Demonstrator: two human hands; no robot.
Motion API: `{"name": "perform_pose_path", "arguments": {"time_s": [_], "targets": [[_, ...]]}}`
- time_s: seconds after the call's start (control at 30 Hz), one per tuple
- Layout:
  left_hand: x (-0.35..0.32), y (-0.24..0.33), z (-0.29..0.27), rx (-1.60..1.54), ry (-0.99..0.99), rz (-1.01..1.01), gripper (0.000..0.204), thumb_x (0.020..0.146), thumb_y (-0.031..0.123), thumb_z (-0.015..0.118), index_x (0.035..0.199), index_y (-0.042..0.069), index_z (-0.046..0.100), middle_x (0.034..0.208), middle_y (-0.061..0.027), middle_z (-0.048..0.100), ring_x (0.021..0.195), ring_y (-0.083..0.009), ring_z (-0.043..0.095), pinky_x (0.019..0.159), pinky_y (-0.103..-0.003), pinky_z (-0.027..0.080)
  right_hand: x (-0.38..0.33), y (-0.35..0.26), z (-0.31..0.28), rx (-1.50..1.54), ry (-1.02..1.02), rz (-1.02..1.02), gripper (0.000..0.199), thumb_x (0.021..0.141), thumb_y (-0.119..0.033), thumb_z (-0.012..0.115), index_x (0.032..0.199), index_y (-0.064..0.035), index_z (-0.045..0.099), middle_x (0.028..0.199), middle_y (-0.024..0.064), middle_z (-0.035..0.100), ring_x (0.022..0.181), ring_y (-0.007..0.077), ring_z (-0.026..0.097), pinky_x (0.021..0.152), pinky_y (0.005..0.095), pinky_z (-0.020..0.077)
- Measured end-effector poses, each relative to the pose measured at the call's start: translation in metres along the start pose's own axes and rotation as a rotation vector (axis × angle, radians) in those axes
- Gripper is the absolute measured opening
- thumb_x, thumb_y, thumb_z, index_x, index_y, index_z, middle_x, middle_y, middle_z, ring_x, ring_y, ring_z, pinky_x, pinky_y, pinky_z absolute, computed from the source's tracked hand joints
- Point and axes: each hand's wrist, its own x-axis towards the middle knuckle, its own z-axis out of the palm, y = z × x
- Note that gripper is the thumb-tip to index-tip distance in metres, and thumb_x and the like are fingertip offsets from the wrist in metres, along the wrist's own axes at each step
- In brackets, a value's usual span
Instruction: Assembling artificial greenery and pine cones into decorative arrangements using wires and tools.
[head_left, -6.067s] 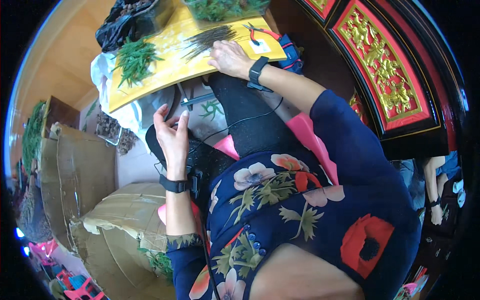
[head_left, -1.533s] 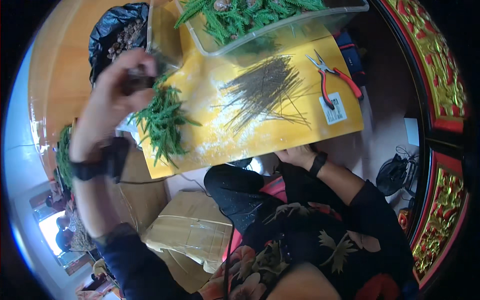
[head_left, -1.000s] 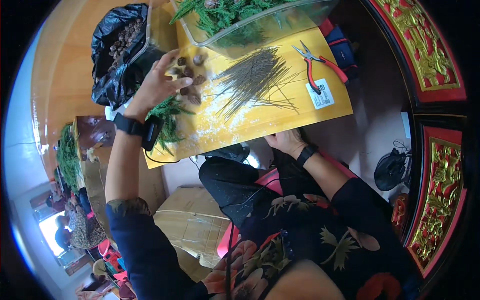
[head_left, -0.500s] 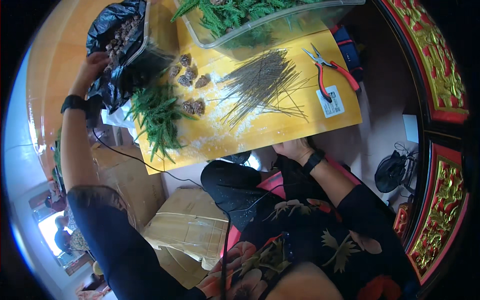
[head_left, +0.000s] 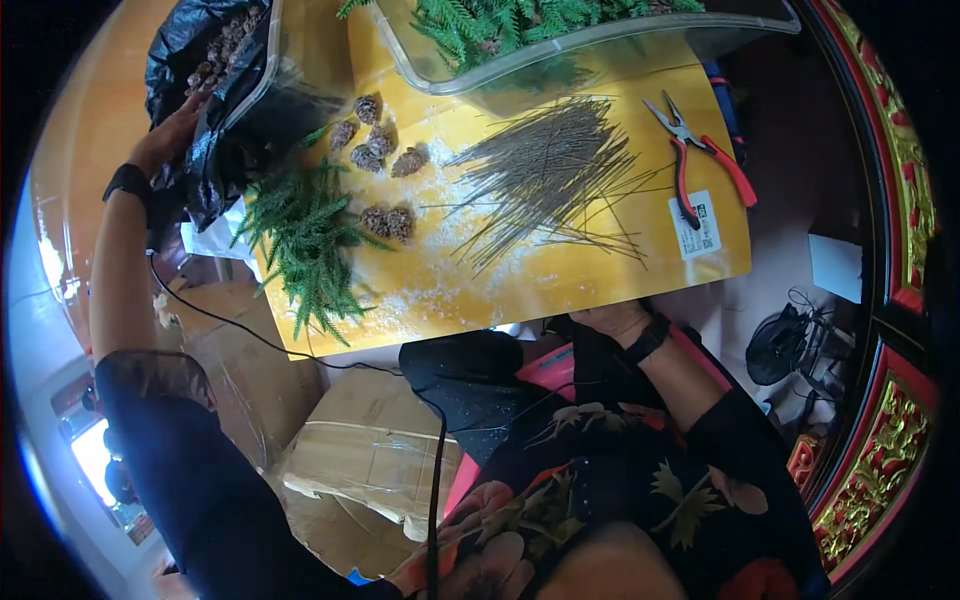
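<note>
At ten o'clock the left hand (head_left: 170, 135) is closed on the rim of the black bag (head_left: 200, 60) of pine cones (head_left: 225, 45). The film looks limp and slippery, the cones light and brittle; a gathered edge is best gripped. The right hand (head_left: 612, 320) rests loosely curled at the table (head_left: 600, 270) edge, holding nothing.

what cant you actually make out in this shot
- Left hand, head view: fingers buried in the black bag, so its grip is unclear.
- Right hand: fingers tucked under the yellow table edge.
- Clear bin of greenery: cut off by the top edge.
</note>
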Motion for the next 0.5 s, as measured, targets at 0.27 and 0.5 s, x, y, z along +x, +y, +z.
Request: {"name": "perform_pose_path", "arguments": {"time_s": [0.27, 0.5], "targets": [[0.001, -0.016, 0.011, -0.106, 0.056, -0.021, 0.056, 0.087, 0.026, 0.055, 0.135, 0.011, 0.030, 0.131, -0.0067, 0.039, 0.121, -0.0179, 0.035, 0.101, -0.030, 0.026, 0.006, 0.001, 0.003, 0.091, 0.042, 0.021, 0.027, 0.078, -0.029, 0.055, 0.098, -0.0128, 0.060, 0.091, 0.0057, 0.061, 0.084, 0.0245, 0.059, 0.074, 0.0383, 0.0472], [0.015, -0.026, 0.026, -0.196, 0.150, 0.143, 0.050, 0.081, 0.009, 0.059, 0.128, 0.008, 0.040, 0.124, -0.0050, 0.044, 0.112, -0.0148, 0.042, 0.093, -0.027, 0.035, -0.001, 0.006, 0.008, -0.045, 0.110, -0.016, 0.029, 0.079, -0.030, 0.053, 0.100, -0.0120, 0.060, 0.092, 0.0074, 0.061, 0.083, 0.0258, 0.059, 0.074, 0.0387, 0.0474]]}}
